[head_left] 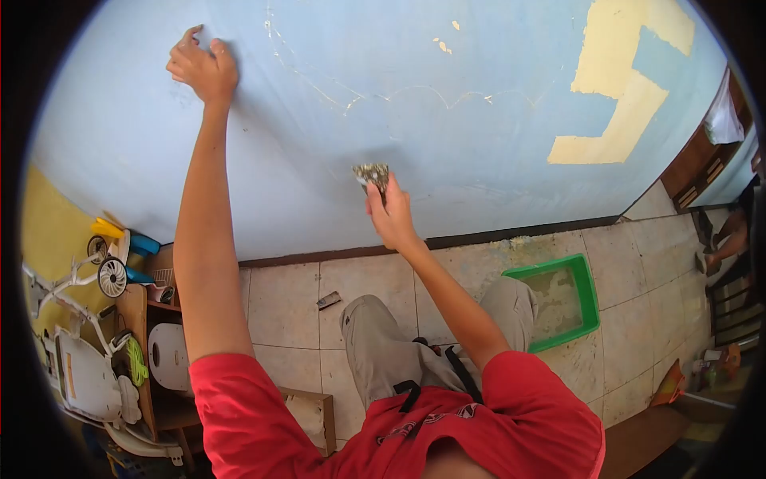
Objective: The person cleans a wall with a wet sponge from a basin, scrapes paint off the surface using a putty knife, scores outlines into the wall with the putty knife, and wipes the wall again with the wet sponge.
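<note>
My right hand is closed round a scraper, whose broad blade is speckled with pale and dark residue. The blade points up at the light blue wall; I cannot tell whether it touches it. Higher up on the left, my left hand is at the wall with its fingers apart and partly bent, and no object shows in it. Thin, pale scratched lines run across the wall between and above the hands. To the right, a large angular patch is cream-coloured with ragged edges.
A green basin with murky contents stands on the tiled floor by my right knee. Near my other knee lies a small dark block. A wooden shelf and a white stroller-like frame crowd the left. Another person's legs show far right.
</note>
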{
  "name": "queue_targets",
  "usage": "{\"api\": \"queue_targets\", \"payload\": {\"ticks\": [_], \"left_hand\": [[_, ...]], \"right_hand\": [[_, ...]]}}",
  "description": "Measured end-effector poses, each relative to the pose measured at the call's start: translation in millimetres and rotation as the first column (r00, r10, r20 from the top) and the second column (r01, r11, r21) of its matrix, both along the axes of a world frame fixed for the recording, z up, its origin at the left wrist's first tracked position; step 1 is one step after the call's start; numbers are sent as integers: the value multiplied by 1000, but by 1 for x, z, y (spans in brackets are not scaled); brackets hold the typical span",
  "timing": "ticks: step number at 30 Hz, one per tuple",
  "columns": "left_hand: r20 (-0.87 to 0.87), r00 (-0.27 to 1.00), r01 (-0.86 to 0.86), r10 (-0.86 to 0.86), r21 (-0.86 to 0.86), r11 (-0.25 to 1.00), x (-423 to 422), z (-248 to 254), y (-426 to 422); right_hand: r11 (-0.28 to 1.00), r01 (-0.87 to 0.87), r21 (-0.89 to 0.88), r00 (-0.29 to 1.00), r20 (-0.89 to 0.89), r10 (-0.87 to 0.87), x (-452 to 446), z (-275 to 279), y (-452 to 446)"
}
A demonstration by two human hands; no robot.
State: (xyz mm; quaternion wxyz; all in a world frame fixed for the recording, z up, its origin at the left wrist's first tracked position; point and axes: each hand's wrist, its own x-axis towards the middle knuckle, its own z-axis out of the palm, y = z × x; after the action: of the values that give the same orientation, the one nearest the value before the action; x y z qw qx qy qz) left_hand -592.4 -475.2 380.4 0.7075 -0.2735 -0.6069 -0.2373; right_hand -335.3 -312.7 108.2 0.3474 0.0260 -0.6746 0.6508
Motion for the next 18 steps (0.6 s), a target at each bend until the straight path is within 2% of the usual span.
{"api": "queue_targets", "payload": {"ticks": [3,4,5,6,7,9,10,11,12,13,14,15,16,17,18], "left_hand": [[16,999,37,-37,-19,999,10,-1,0],[39,997,64,-62,-53,997,14,-1,-5],[78,984,168,-161,-85,982,23,-4,-9],[70,967,251,-245,-96,963,41,-15,-9],[120,961,262,-248,-120,958,62,-34,-10],[339,906,290,-254,-61,955,98,-115,-10],[526,775,364,-349,79,928,119,-171,-7],[723,544,388,-427,235,891,150,-229,-5],[823,438,391,-361,188,901,160,-296,-10],[877,347,474,-332,141,869,179,-352,-16],[957,70,516,-282,207,831,201,-397,-26],[971,-86,603,-223,229,764,210,-442,-41],[988,-49,690,-145,138,710,223,-463,-51],[997,-4,759,-72,50,649,232,-475,-55],[996,2,743,-85,56,667,236,-471,-56]], "right_hand": [[970,-230,78,956,205,210,65,-75,19],[959,-283,-6,853,456,254,88,-111,29],[879,-330,-343,745,477,466,112,-148,38],[862,-223,-455,649,591,479,134,-184,47],[790,-10,-613,612,621,489,155,-227,55],[940,44,-338,455,844,283,160,-269,68],[939,33,-341,461,839,288,155,-258,64],[941,49,-336,598,764,242,156,-240,63],[939,69,-338,725,664,186,155,-223,63],[938,68,-340,732,656,185,152,-212,67],[931,52,-362,746,634,205,157,-208,68],[924,36,-380,758,613,223,163,-205,70],[928,27,-370,760,611,222,165,-199,73],[962,28,-271,729,664,166,168,-196,73],[985,16,-169,699,707,110,168,-193,71]]}}
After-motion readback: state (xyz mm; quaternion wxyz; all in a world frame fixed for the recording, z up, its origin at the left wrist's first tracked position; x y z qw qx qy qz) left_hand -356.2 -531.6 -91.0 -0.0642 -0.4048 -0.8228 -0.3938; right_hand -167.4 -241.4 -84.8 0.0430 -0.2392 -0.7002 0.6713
